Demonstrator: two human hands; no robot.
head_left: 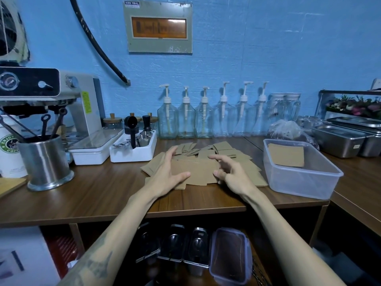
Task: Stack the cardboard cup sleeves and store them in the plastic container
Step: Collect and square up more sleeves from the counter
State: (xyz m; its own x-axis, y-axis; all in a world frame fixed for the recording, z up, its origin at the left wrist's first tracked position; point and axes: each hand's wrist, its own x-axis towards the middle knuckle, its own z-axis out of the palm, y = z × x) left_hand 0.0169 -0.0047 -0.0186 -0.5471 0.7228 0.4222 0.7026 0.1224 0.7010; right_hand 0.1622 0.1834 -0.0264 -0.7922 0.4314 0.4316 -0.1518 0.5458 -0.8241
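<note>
Far left on my wooden counter [103, 195] stands the coffee machine [61, 104], with a steel cup of tools [45, 162] in front of it and a white tray [134, 151] just beside. None of that concerns me right now.

My left hand [165, 174] comes next, fingers straight and spread, palm down over the left edge of the little stack of sleeves [195, 172] I am squaring up. It touches or nearly touches the cardboard (I cannot tell which from here). My right hand [228, 172] sits at the stack's right edge, fingers loosely curled towards it, thumb near the front corner, not clamped on anything that I can see. Both hands are bracketing the stack, not lifting it.

Behind and around the stack lies the loose heap of sleeves [206, 150], scattered flat at all angles, some fanned out towards the row of pump bottles [206, 116] at the wall.

Further right stands the clear plastic container [299, 182], lid off, with one batch of sleeves [286, 154] already lying flat inside, towards its back left.

So I judge the job well short of half done: a first batch is stored, a second is being tidied between my hands, and most of the heap is yet to be gathered, stacked and put in the box.
</note>
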